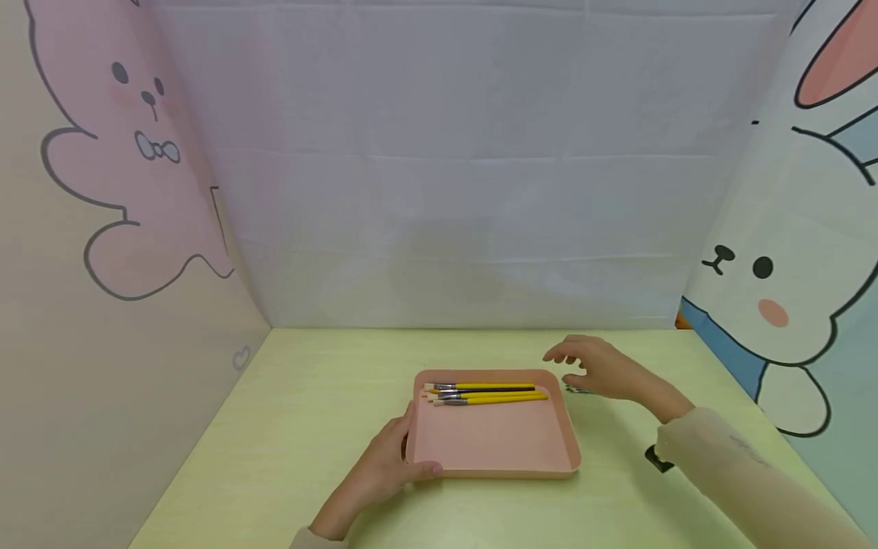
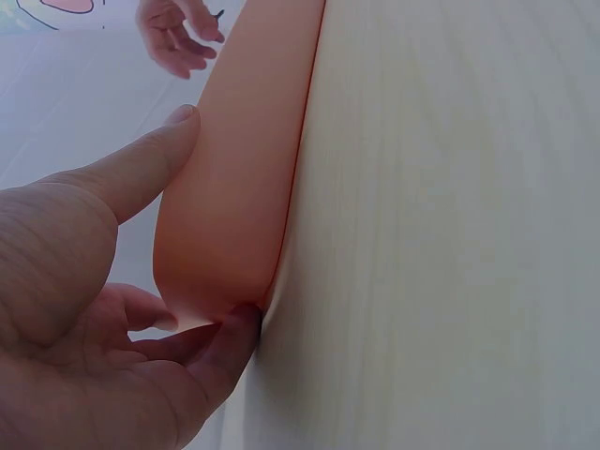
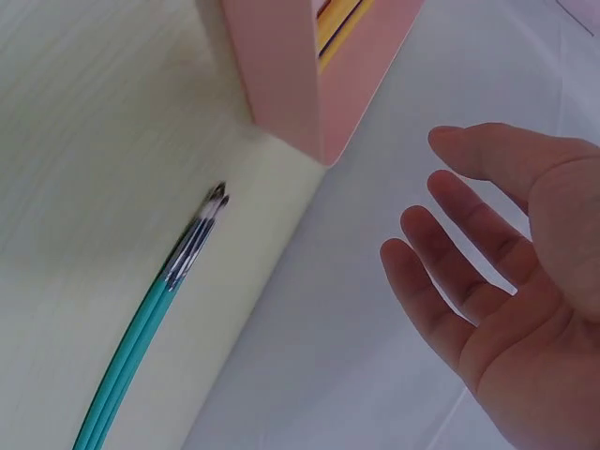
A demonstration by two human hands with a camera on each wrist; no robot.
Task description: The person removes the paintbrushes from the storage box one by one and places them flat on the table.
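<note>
A pink tray (image 1: pixel 494 438) lies mid-table with several yellow-handled paintbrushes (image 1: pixel 487 393) along its far side. My left hand (image 1: pixel 401 457) grips the tray's near left corner; in the left wrist view the thumb (image 2: pixel 141 169) lies on the rim and the fingers (image 2: pixel 220 342) curl under the tray (image 2: pixel 234 187). My right hand (image 1: pixel 590 370) hovers open just right of the tray, holding nothing. Under it on the table lie teal-handled brushes (image 3: pixel 141 337), bristles pointing at the tray corner (image 3: pixel 291 84). The open palm (image 3: pixel 506 291) is above and apart from them.
The light green table (image 1: pixel 295 427) is walled in by a white sheet (image 1: pixel 446 191) at the back and cartoon rabbit panels at the left (image 1: pixel 123 168) and right (image 1: pixel 789 267). A small black object (image 1: pixel 657 457) sits by my right forearm.
</note>
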